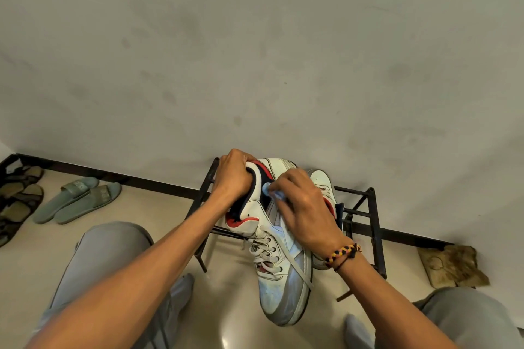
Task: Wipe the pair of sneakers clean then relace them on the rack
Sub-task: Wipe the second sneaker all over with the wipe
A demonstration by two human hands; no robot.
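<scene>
The person sat low before a black metal shoe rack [374, 224], a thin-barred frame of straight rods standing against the wall. The left hand [231, 176] gripped the heel collar of a white high-top sneaker [283, 286], fingers curled over the padded dark collar with its red lining. The shoe lay tipped on its side across the front bar of the rack, its toe pointing back toward the person. Its leather looked smooth but scuffed and greyed, most of all on the rounded toe cap, and the flat off-white laces [266, 252] were threaded through the eyelets, one loose end trailing down over the toe.

The right hand [303, 207] pressed a small pale-blue cloth [270, 191] against the side of the sneaker near the ankle, the fingers bunched round it so that only a crumpled bit showed. A braided bracelet [344, 255] of black, yellow and red cord circled that wrist.

The second sneaker [321, 181] of the pair lay behind the right hand on the rack, mostly hidden, its white toe up near the wall.

The floor [232, 329] was glossy cream tile that caught a soft glare. The wall [255, 51] was flat, pale and smudged, with a dark skirting strip along its foot. To the left a pair of grey-green rubber slides [79, 198] lay on the floor, and beside them dark strapped sandals [17, 201]. At the right, by the skirting, lay a rumpled brownish rag [450, 266]. Grey trousers [93, 263] covered both knees.
</scene>
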